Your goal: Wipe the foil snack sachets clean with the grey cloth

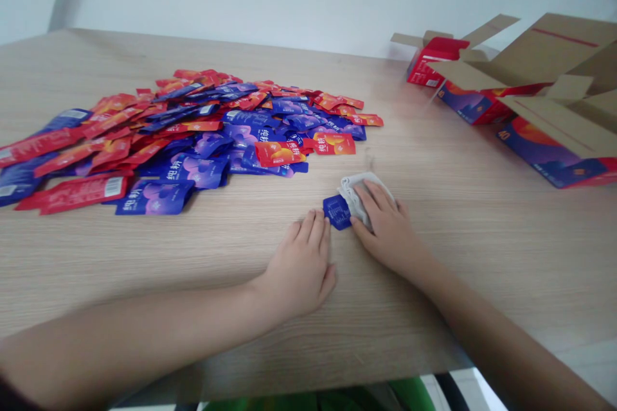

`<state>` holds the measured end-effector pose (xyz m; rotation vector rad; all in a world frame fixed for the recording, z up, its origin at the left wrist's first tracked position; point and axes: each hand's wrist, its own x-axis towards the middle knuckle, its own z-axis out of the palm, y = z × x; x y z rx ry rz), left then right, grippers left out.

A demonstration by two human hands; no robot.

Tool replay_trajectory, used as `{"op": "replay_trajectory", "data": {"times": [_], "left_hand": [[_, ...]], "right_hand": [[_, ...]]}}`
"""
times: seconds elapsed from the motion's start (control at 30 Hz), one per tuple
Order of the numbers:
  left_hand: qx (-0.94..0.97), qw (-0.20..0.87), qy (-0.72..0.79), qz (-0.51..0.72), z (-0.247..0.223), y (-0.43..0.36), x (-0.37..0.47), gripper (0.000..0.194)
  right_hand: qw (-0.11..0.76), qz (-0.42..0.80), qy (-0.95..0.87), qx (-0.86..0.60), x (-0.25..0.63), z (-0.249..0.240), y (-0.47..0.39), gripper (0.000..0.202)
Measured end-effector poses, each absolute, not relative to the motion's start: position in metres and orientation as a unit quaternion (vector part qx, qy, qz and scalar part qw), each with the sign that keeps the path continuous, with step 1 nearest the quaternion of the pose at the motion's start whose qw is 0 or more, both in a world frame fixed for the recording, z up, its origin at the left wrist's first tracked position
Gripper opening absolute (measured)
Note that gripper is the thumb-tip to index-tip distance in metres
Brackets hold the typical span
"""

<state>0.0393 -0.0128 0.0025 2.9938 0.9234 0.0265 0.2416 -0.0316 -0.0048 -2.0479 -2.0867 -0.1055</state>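
A blue pouch (336, 212) lies flat on the table (231, 244) between the 2 hands, its right end under a white cloth (357, 187). The right hand (385, 225), fingers loosely curled, holds the cloth down on it; the left hand (299, 263) grips nothing, its fingers extended together, tips at the pouch's left edge. For what looks like wiping, firm fingertips there should steady the slick film, with light, flat strokes away from them. Beyond lie heaped red and blue pouches (202, 135); open cartons (540, 148) stand at right.
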Motion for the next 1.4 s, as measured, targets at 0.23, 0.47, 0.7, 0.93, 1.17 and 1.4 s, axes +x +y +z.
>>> {"op": "replay_trajectory", "data": {"times": [0.23,0.47,0.7,0.93,1.17,1.4], "left_hand": [[0.956,0.003,0.293,0.012,0.003,-0.013,0.039,0.066],[0.958,0.002,0.288,0.019,0.002,-0.012,0.039,0.064],[0.958,0.002,0.286,0.02,0.004,-0.011,0.039,0.065],[0.96,-0.008,0.281,0.007,0.007,-0.012,0.04,0.061],[0.96,-0.002,0.282,0.006,0.007,-0.012,0.039,0.062],[0.961,0.007,0.276,0.011,0.007,-0.011,0.037,0.065]], "right_hand": [[0.095,-0.027,-0.744,-0.66,0.223,-0.003,-0.036,0.055],[0.103,0.009,-0.779,-0.618,0.219,-0.002,-0.039,0.054],[0.099,-0.006,-0.782,-0.616,0.22,-0.002,-0.039,0.053],[0.119,-0.042,-0.78,-0.613,0.217,-0.006,-0.039,0.054],[0.111,-0.041,-0.798,-0.59,0.221,-0.005,-0.037,0.055],[0.109,-0.031,-0.814,-0.57,0.227,-0.003,-0.04,0.056]]}}
